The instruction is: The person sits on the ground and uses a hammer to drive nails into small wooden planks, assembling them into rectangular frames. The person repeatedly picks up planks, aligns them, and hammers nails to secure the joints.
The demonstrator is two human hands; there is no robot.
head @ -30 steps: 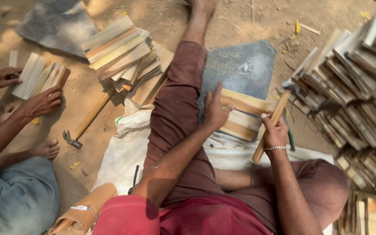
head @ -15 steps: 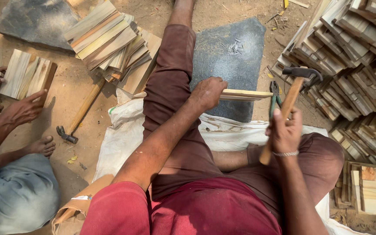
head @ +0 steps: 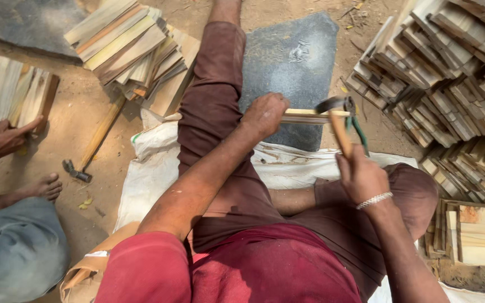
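My right hand [head: 361, 177] has its grip wrapped tight around the wooden handle of a hammer [head: 339, 120], whose metal head sits at the end of a thin wooden strip [head: 310, 116]. My left hand [head: 264, 114] is closed on that strip, holding it flat over the grey stone slab [head: 287, 50] just past my knee. Beyond, loose wooden slats [head: 130, 50] lie heaped to the left and a large stack of wood pieces [head: 450, 73] fills the right. At far left, another person's hand [head: 1, 139] rests by a small bundle of slats [head: 21, 92].
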